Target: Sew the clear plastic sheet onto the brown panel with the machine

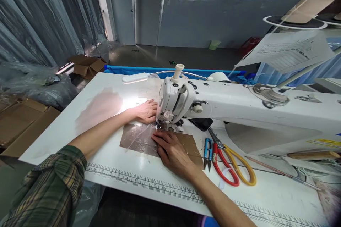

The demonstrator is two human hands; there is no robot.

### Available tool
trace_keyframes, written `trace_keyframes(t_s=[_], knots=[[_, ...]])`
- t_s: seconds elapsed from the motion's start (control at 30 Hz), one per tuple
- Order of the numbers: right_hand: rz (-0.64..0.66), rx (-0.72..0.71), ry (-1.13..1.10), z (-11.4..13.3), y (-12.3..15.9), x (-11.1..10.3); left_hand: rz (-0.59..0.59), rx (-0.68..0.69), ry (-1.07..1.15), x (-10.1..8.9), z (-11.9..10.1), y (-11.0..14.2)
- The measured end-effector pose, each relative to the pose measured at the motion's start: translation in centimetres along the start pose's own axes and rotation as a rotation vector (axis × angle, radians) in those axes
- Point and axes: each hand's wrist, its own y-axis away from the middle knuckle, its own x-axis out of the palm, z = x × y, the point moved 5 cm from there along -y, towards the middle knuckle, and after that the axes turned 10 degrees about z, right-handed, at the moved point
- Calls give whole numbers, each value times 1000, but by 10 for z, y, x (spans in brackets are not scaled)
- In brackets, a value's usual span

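A white sewing machine (229, 101) has its needle and presser foot over a sheet of clear plastic film (138, 140). Brown material (190, 145) shows to the right of the film; I cannot tell whether it is card or metal plate. My left hand (147, 111) rests on the table left of the machine head, fingers stretched towards the needle, fingertips partly hidden by the head. Lying flat on the film just in front of the presser foot is my right hand (172, 150), its fingers spread.
Blue thread snips (208, 150) and scissors with red and yellow handles (229, 163) lie right of my right hand. A dark phone (202, 124) sits under the machine arm. A printed ruler (144, 182) runs along the table's front edge. Cardboard boxes (29, 124) stand at the left.
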Motion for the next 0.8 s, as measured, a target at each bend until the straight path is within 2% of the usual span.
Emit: trace_keyframes(t_s=[0.13, 0.23, 0.3, 0.37, 0.4, 0.47, 0.53, 0.63, 0.7, 0.8], knots=[[-2, -17, 14, -1, 0, 0, -68, 1, -23, -11, 2, 5], [-4, -28, 8, -1, 1, -1, -214, -29, 14, -28, -9, 30], [-5, -20, -4, -1, 1, -1, -276, 2, 66, -36, -29, 55], [-9, -6, -14, -1, 1, -1, -277, 140, 155, -39, -58, 81], [-15, 2, -18, -1, 1, -1, -262, 201, 219, -37, -71, 92], [-27, 13, -34, -1, 1, -1, -194, 222, 226, -30, -91, 105], [-36, 13, -57, 0, 1, -2, -260, 168, 152, -26, -99, 108], [-35, 13, -84, 1, 0, -4, -355, 69, 82, -25, -98, 98], [-37, 15, -91, 2, 0, -5, -372, 42, 59, -25, -98, 89], [-51, 2, -92, 2, 1, -5, -334, 75, 35, -25, -104, 81]])
